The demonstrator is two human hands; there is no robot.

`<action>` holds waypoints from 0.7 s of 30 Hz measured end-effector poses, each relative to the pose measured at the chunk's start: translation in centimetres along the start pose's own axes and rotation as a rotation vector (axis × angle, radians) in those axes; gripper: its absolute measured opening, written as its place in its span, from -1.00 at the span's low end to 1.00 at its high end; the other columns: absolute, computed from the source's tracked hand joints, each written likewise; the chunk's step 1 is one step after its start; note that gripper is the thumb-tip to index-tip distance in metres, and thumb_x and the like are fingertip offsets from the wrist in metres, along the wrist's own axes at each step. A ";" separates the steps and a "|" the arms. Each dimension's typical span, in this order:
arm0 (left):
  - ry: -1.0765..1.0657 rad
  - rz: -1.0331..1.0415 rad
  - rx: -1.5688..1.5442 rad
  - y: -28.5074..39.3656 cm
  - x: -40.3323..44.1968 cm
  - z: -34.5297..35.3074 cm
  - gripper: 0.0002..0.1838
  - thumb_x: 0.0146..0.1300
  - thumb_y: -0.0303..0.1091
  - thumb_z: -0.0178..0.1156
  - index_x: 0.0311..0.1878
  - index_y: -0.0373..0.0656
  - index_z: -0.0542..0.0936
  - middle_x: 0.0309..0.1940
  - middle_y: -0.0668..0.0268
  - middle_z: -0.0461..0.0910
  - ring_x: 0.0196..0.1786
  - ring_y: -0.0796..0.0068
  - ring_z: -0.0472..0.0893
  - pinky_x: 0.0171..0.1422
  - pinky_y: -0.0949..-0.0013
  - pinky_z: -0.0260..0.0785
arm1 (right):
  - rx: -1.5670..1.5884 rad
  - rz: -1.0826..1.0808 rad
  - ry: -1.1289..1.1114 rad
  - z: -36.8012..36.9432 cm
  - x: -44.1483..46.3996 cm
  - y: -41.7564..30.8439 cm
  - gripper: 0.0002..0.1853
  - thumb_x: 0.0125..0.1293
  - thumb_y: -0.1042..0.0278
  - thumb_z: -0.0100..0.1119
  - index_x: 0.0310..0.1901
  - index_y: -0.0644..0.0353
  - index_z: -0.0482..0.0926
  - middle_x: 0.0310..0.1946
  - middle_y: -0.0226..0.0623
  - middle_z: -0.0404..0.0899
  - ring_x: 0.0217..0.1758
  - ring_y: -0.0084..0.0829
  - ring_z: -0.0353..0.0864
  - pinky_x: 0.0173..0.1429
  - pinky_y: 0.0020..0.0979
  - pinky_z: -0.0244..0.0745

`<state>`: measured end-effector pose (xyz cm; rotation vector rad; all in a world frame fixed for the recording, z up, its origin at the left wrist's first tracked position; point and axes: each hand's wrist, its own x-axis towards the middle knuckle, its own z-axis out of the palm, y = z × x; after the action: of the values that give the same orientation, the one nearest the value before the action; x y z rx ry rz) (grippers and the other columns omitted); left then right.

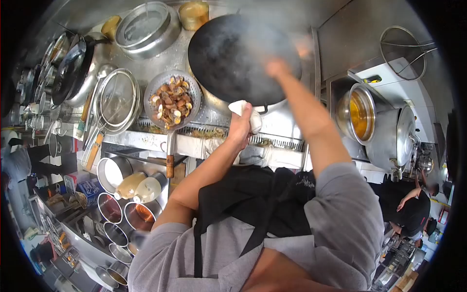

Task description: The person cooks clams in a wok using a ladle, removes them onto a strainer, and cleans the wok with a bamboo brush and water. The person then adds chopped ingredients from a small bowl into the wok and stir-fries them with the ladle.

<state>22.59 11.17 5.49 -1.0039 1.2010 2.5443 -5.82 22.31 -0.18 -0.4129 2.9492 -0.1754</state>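
wok (214,61) just ahead of left hand (240,128) | left: curled round white cloth (238,107) at near rim | right hand (276,68): over wok's right side — blurred, grip can't be told | strainer (197,96) of clams (173,100) — nearer left, handle bodyward

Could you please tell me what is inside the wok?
Inside the wok, a dark surface shows through haze; whatever lies behind the thickest haze and the right hand cannot be seen.

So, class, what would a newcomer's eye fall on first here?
Probably the big black wok at top centre, under pale haze, with a blurred right hand over it. At its near edge, the left hand holds a white cloth. Beside the wok, on the picture's left, brown clams sit piled in a strainer.
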 end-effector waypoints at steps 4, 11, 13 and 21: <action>0.046 0.146 -0.120 -0.3 1.5 1.2 -0.84 0.34 -0.30 0.18 -0.10 -0.06 0.46 -0.43 0.40 0.53 -0.48 0.51 0.55 -0.54 0.34 0.37 | 0.469 -0.171 -0.547 -7.0 -12.0 -8.6 -0.38 0.39 -0.16 0.04 0.39 -0.07 0.40 0.23 -0.07 0.54 0.30 -0.05 0.50 0.35 -0.12 0.38; -0.015 0.127 -0.008 0.0 3.5 -2.1 -0.82 0.35 -0.22 0.18 -0.11 -0.09 0.50 -0.41 0.36 0.57 -0.43 0.45 0.58 -0.47 0.31 0.40 | -0.191 0.201 0.015 -18.9 -7.5 8.2 -0.40 0.40 -0.23 -0.06 0.37 -0.13 0.40 0.06 -0.09 0.66 0.12 -0.12 0.66 0.17 -0.08 0.52; -0.049 -0.048 0.032 1.9 1.9 -3.5 -0.67 0.39 -0.02 0.17 -0.04 -0.08 0.51 -0.33 0.32 0.62 -0.38 0.42 0.62 -0.44 0.32 0.41 | 0.105 0.314 0.338 -19.3 -7.2 12.7 -0.37 0.42 -0.13 0.01 0.44 -0.09 0.29 0.02 -0.03 0.66 0.11 -0.12 0.66 0.16 -0.12 0.53; 0.102 0.293 0.301 2.6 -5.1 -18.9 -0.29 0.06 -0.59 0.17 0.37 -0.16 0.31 0.21 0.26 0.46 0.19 0.27 0.51 0.30 0.22 0.34 | 1.026 0.247 -0.090 0.4 -32.2 17.6 -0.40 0.47 0.12 0.12 0.44 0.18 0.29 0.16 -0.24 0.55 0.20 -0.43 0.50 0.27 -0.35 0.40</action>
<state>35.03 -3.70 1.74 -0.9552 1.8155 2.4276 20.18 48.12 1.47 0.0941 2.3523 -1.4583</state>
